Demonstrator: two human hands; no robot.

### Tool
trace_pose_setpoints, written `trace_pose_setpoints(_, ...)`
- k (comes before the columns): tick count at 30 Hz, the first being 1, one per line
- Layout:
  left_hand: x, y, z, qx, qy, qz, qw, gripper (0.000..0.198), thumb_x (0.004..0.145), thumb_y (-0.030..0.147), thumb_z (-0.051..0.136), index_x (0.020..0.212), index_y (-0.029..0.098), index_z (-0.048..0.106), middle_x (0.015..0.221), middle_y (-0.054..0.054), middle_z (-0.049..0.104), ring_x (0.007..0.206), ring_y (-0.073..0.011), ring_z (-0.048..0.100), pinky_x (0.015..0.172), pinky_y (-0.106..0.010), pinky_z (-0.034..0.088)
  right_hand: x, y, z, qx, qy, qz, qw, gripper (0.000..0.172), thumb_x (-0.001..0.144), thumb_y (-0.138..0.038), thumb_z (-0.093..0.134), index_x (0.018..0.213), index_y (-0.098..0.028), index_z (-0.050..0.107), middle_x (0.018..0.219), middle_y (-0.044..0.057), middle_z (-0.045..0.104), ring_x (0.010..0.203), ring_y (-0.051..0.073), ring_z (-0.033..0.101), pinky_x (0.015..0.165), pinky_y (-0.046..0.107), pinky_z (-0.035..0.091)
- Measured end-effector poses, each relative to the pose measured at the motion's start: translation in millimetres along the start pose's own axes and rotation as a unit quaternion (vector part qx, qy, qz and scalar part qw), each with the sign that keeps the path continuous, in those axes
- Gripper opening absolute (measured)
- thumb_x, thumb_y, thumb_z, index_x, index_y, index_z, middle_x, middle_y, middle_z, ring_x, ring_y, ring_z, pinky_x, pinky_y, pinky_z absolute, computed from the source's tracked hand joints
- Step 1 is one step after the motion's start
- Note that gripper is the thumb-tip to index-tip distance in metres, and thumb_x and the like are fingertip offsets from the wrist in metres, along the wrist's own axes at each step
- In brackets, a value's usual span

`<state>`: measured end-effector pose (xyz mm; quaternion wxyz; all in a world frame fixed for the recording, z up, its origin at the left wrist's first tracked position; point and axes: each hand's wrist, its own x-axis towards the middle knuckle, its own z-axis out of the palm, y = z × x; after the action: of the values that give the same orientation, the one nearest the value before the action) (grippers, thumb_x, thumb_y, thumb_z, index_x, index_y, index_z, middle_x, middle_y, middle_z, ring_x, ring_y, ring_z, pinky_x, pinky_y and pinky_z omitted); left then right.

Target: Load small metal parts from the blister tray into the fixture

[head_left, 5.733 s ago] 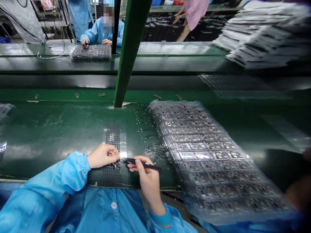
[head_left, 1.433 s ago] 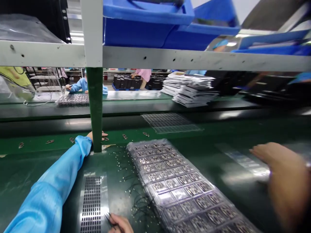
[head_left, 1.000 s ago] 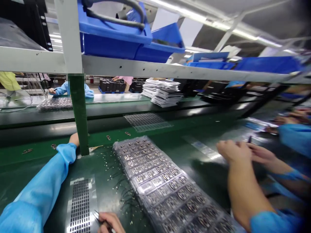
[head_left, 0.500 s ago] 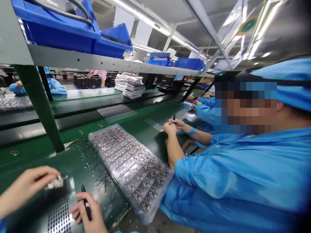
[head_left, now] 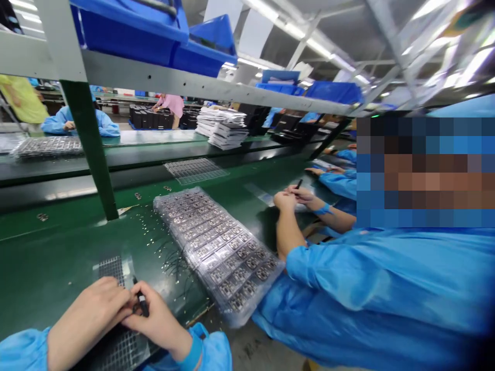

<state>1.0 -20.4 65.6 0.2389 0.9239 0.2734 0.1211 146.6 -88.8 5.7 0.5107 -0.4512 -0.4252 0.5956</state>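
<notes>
My left hand (head_left: 93,312) is closed, fingers curled down, with its fingertips meeting my right hand; whatever it pinches is hidden behind the fingers. My right hand (head_left: 160,317) grips black tweezers (head_left: 142,303) that have a white mark on the shaft. Both hands hover low over a sheet of small black squares (head_left: 112,268) on clear film, partly covered by my wrists. To their right lies a clear plastic tray (head_left: 216,257) whose pockets hold many small circuit boards.
A co-worker in blue (head_left: 367,288) sits close on the right, hands (head_left: 290,198) together around a black tool. A green post (head_left: 91,149) carries the shelf with blue bins (head_left: 131,36). Pale scraps and dark wire bits litter the green bench (head_left: 170,263). An empty-looking clear tray (head_left: 197,170) lies farther back.
My left hand, which held a small pale metallic part, has moved right to meet my right hand. The view has swung left, shifting the scene rightward.
</notes>
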Motion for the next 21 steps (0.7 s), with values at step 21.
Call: trace_pose_setpoints(21, -8, -9, 37.1, -0.311, 0.074, -0.245, 0.915, 0.021, 0.080, 0.030, 0.055, 0.077, 0.012, 0.066, 0.065, 0.000, 0.060, 0.056, -0.0089, 0.049, 0.053, -0.018, 0.038, -9, 17, -1, 0.009, 0.115, -0.002, 0.993, 0.037, 0.067, -0.030, 0.075, 0.092, -0.021, 0.049, 0.081, -0.001, 0.063, 0.066, 0.012, 0.062, 0.068, 0.024, 0.051)
